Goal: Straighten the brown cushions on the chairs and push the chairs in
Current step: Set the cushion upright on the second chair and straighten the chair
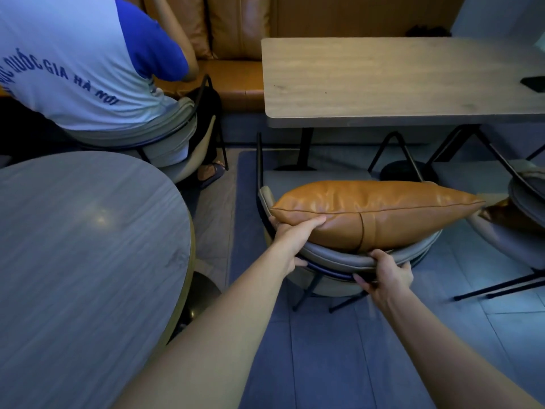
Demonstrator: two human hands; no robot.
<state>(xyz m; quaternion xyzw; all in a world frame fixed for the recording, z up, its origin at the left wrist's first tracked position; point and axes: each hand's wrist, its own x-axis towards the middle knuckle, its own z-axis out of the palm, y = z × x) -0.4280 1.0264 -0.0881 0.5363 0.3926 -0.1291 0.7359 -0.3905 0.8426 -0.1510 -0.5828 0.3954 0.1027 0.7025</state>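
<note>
Cushion (374, 212) on chair (333, 258), both hands (290, 234) at backrest

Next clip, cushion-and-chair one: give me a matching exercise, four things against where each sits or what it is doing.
Things:
1. brown cushion
2. left hand
3. right hand
4. dark flat object

Places or states:
A. lying at the right edge of the rectangular table
B. gripping the curved chair back from behind
C. propped against the chair back, on the seat
D. thumb resting on the cushion's near left end

Pairs: 1-C, 2-D, 3-B, 4-A
</note>
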